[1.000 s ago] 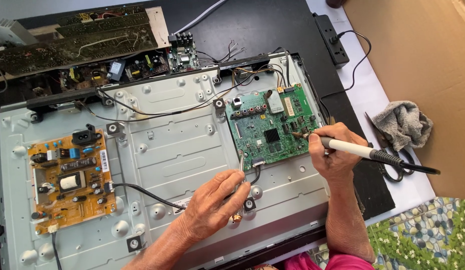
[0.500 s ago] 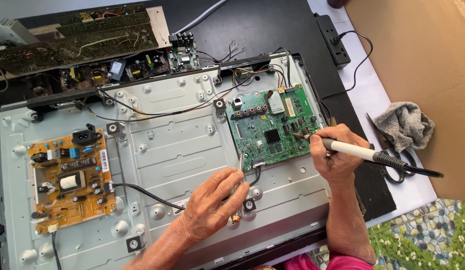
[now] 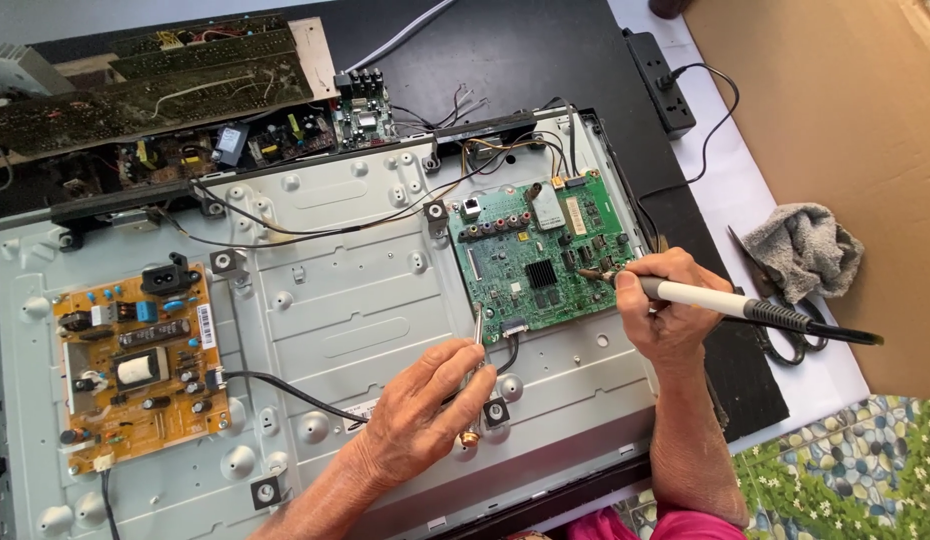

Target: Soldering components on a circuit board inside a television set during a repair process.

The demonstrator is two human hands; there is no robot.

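Currently my right hand (image 3: 665, 305) grips the soldering iron (image 3: 725, 300) with its tip on the green board (image 3: 540, 265) while my left hand (image 3: 425, 410), closed on a thin metal tool (image 3: 477, 345) just below that board, risks slipping and bridging adjacent joints.

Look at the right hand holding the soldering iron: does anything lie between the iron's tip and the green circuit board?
Nothing visible does. The right hand holds the soldering iron with its tip at the green circuit board, right of the black chip. The left hand rests lower on the metal panel, clear of it.
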